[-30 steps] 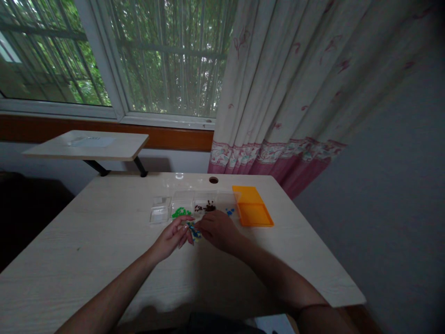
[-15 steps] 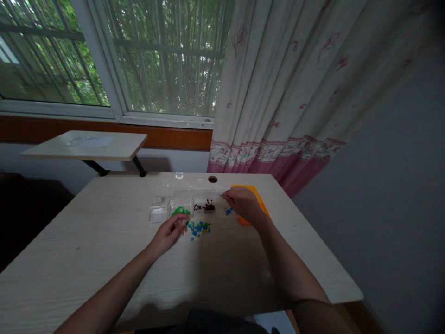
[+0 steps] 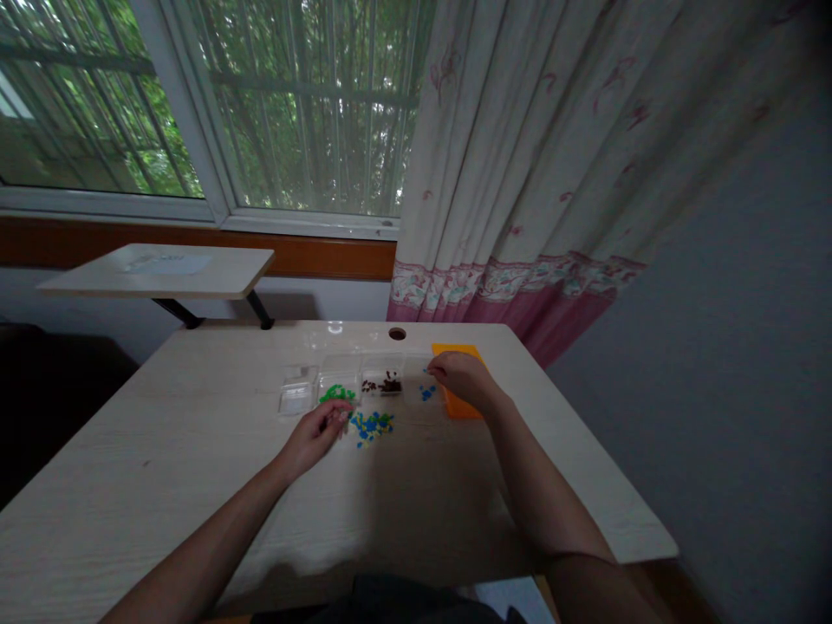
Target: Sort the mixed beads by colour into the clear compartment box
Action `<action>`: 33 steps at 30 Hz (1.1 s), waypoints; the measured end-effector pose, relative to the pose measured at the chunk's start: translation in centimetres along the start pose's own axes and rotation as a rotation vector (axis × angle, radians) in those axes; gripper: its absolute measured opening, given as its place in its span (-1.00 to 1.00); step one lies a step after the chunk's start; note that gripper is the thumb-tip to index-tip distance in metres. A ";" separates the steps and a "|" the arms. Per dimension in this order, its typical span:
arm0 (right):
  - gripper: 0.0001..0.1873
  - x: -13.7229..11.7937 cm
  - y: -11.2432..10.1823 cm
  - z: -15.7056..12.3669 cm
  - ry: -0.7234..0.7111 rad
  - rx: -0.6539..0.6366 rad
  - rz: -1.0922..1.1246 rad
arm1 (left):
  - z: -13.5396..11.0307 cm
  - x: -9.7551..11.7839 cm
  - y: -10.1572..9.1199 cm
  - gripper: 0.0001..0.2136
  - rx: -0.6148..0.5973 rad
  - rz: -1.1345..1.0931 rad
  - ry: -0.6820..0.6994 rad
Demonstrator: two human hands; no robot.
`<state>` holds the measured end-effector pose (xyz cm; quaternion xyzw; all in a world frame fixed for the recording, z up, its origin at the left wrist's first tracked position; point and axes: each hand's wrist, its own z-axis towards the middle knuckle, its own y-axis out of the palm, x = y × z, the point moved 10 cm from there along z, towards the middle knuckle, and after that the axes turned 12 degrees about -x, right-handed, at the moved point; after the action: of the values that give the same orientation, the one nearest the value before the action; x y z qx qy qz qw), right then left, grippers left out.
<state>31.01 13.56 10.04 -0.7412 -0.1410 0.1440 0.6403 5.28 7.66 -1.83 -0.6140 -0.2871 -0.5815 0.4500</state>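
My right hand (image 3: pixel 460 374) hovers over the right-hand clear box (image 3: pixel 416 400), thumb and fingers pinched, with a small blue piece (image 3: pixel 426 371) at the fingertips. Several blue pieces (image 3: pixel 427 393) lie inside that box. By the near edge of the box of green pieces (image 3: pixel 336 393), my left hand (image 3: pixel 317 431) rests with its fingers curled together; what is in them is too small to make out. Just right of those fingers lies a loose pile of blue, yellow and green pieces (image 3: pixel 372 426). Dark brown pieces (image 3: pixel 388 384) sit in the box between the green and blue ones.
A clear box (image 3: pixel 296 399) stands at the left end of the row. An orange tray or sheet (image 3: pixel 463 407) lies under my right hand. Further back are a cable hole (image 3: pixel 397 334) and a raised shelf (image 3: pixel 162 273) at the left. The table (image 3: pixel 195 433) ends at a curtain (image 3: pixel 494 225).
My right hand has shifted slightly right over the box, the blue piece still at its fingertips. My left hand has stayed beside the pile.
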 end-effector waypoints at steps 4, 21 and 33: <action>-0.73 0.4 0.4 0.0 0.013 -0.023 0.014 | -0.1 0.5 0.0 -0.62 0.000 0.017 -0.007; -0.73 -0.5 -0.2 -0.4 -0.066 0.034 0.069 | -0.6 3.7 3.0 -0.77 -0.254 0.521 0.132; -0.73 -1.2 -0.6 -0.8 -0.103 0.065 0.069 | -0.7 4.0 4.5 -0.84 -0.303 0.755 0.131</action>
<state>30.17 12.44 10.76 -0.7159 -0.1435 0.2085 0.6507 9.49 4.40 1.07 -0.6974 0.0764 -0.4491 0.5533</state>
